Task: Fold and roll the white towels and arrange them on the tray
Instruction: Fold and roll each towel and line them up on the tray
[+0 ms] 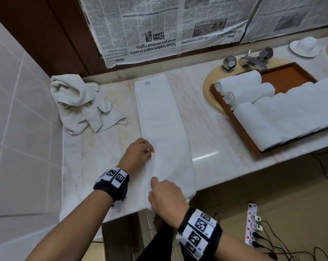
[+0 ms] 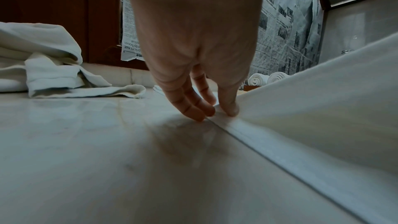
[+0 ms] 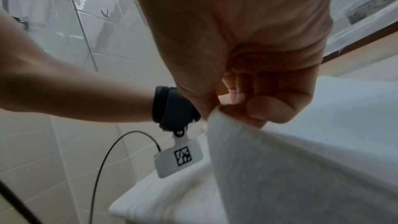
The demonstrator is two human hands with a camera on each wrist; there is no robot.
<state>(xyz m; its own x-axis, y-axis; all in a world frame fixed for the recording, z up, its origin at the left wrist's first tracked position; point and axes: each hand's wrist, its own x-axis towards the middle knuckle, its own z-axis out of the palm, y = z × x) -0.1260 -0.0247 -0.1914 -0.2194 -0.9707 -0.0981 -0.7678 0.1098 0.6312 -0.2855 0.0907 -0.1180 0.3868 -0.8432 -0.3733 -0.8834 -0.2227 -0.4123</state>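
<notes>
A long white towel (image 1: 159,113), folded into a narrow strip, lies lengthwise on the marble counter (image 1: 102,147). My left hand (image 1: 138,153) pinches its left edge about two thirds of the way toward me; the left wrist view shows the left hand (image 2: 219,113) with thumb on the towel (image 2: 323,108) hem and fingers at the counter. My right hand (image 1: 165,194) grips the near end at the counter's front edge; the right wrist view shows the right hand (image 3: 237,106) holding a raised fold of the towel (image 3: 280,168). The brown tray (image 1: 287,76) at right holds two rolled towels (image 1: 244,87) and larger white towels (image 1: 291,113).
A crumpled white towel (image 1: 78,102) lies at the back left by the tiled wall. The tray sits over a beige sink (image 1: 206,95) with a metal faucet (image 1: 253,61). A cup and saucer (image 1: 306,46) stand at far right. A power strip (image 1: 252,223) with cables lies on the floor.
</notes>
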